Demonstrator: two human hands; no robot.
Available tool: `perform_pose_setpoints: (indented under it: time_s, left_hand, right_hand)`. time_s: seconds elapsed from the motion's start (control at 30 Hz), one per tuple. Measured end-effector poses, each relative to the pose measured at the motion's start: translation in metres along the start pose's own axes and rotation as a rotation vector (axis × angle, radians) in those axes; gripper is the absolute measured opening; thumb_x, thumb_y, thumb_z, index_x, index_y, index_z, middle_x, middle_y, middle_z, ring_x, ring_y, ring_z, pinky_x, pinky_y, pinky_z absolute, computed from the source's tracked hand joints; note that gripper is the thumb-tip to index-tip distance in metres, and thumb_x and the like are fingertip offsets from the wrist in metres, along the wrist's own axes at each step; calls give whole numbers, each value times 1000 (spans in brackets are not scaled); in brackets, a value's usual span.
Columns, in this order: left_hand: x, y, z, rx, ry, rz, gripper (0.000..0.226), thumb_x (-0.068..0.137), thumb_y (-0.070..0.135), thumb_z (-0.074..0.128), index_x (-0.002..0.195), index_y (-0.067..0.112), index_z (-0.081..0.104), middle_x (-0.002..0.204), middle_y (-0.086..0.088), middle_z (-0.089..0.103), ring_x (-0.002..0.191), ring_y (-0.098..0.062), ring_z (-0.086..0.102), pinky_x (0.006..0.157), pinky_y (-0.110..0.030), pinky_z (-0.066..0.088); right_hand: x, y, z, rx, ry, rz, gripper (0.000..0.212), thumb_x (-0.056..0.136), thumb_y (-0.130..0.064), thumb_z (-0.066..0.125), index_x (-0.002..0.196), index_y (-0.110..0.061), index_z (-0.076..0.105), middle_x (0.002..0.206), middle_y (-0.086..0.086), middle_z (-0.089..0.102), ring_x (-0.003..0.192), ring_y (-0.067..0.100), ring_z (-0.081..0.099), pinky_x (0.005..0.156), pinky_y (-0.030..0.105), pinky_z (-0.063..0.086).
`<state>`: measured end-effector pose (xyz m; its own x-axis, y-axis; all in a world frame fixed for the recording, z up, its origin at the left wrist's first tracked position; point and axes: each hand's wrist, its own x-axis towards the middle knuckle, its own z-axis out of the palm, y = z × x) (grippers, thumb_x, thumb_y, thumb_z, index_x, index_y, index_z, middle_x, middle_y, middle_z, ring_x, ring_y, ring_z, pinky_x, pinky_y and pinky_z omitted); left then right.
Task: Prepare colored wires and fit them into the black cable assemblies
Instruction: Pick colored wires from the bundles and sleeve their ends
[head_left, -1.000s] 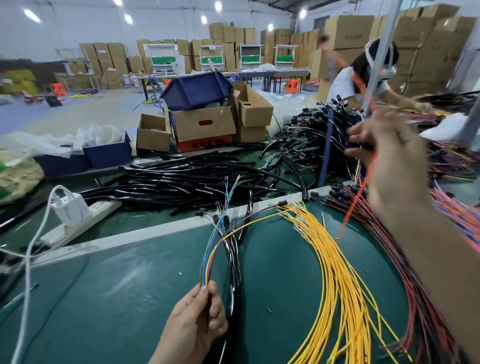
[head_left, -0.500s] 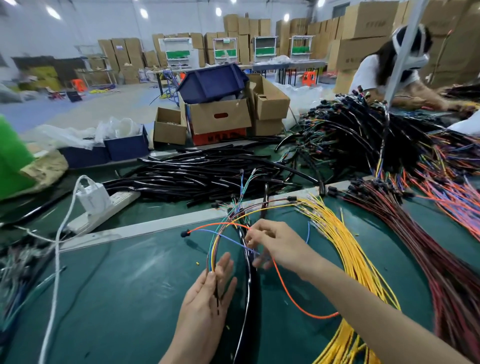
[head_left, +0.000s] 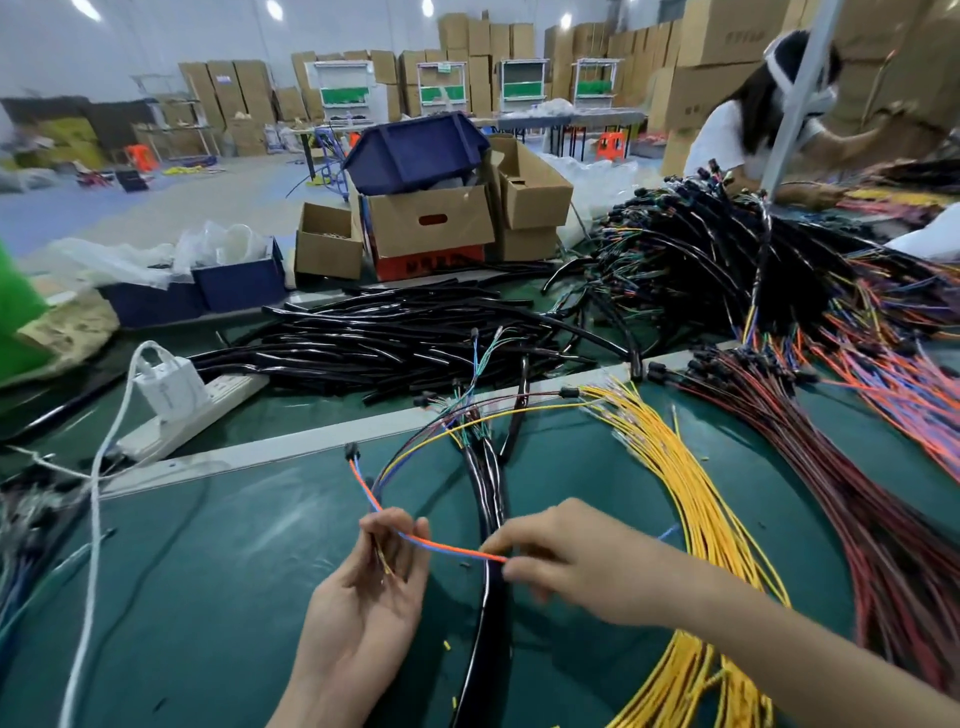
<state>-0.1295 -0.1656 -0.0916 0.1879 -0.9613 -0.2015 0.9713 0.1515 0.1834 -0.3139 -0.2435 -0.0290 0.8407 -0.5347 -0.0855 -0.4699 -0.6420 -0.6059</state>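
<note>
Head view: a person's two hands at a wiring bench, warehouse room behind.
Left hand (head_left: 363, 597): palm up, fingertips lightly curled round the orange-and-blue wire pair (head_left: 441, 546); thin wire ends lie across the palm.
Right hand (head_left: 571, 561): thumb & forefinger pinch the same pair at its near end; slightly blurred.
Wire pair: stretched between both hands, then rises left to a small black plug above the mat.
Black cable assembly (head_left: 488, 488): lies on the mat btwn the hands, running away from the camera; coloured leads fan out of its far end.
Surface: green mat (head_left: 208, 571), w/ a pale metal strip (head_left: 291, 452) crossing it at a slant.
Right of mat: yellow wires (head_left: 691, 493) in a curved bundle, dark red wires (head_left: 857, 493) beside them.
Beyond strip: pile of black tubing (head_left: 395, 343); white power strip (head_left: 192, 410) w/ a charger plugged in; heap of wired assemblies (head_left: 701, 260) far right.
Bench back: cardboard boxes (head_left: 431, 223), a blue bin (head_left: 415, 150) tipped on top.
Room: stacked cartons (head_left: 727, 62) along the walls, ceiling lights on, a second person (head_left: 737, 135) bent over the bench at upper right.
</note>
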Motion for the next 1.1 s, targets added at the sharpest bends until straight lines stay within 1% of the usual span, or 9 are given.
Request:
perform_pose_setpoints:
  time_s: [0.1,0.2,0.4,0.5,0.6,0.67,0.87,1.03,1.1]
  left_hand:
    - [1,3,1,-37,30,-2,11,60,2,65,70,7,64,74,7,60,78,-7,67,84,-38,54]
    - [2,3,1,-41,42,-12,11,61,2,63,71,6,64,74,6,61,80,-7,67,85,-39,53]
    - [0,1,4,-8,30,-26,11,57,-1,68,67,4,67,79,1,66,87,-14,70,81,-41,55]
    - [-1,-4,9,108,66,-25,4,67,-1,69,64,2,67,89,-12,72,86,-24,72,70,-41,59]
    - [0,-15,8,423,119,28,23,91,11,41,77,3,57,94,-21,71,80,-27,72,61,-34,60]
    - [-3,-23,8,616,85,35,16,87,13,42,82,3,52,89,-23,71,72,-25,72,57,-30,58]
    - [-8,-28,2,895,-39,42,19,92,13,41,91,1,56,83,-15,72,73,-25,72,57,-26,57]
    - [-7,-26,0,947,-114,37,27,86,16,48,101,4,66,86,-15,72,70,-21,69,60,-24,56]
    - [-7,-25,0,910,-144,22,23,83,15,50,94,1,65,72,-9,65,59,-15,60,56,-21,52]
  right_hand:
    - [-22,19,-27,-192,-15,-14,27,99,-24,47,121,-26,62,76,-15,58,72,3,54,70,17,40]
    - [-45,40,-55,-372,-21,73,27,101,-27,42,121,-27,61,72,-22,47,71,-6,47,72,13,36]
    - [-70,58,-80,-643,100,309,24,99,-40,37,84,-33,53,82,-10,52,80,4,48,79,24,42]
    - [-68,50,-70,-333,318,221,23,97,-30,47,77,-27,59,72,-7,65,60,5,50,63,21,42]
    - [-52,25,-53,589,392,188,16,91,-23,54,86,-9,60,74,8,73,43,7,38,41,15,32]
    - [-34,11,-36,908,400,215,12,92,-16,53,86,-5,53,80,17,73,40,7,44,38,15,36]
    - [16,-14,15,873,333,186,11,89,-5,61,80,1,62,65,16,55,51,16,54,54,24,48]
    - [34,-15,35,619,451,205,20,80,-13,75,65,-20,64,82,2,50,62,9,41,59,17,37]
    - [33,-12,40,734,454,181,16,80,-8,74,68,-18,68,85,9,50,61,18,43,61,30,44]
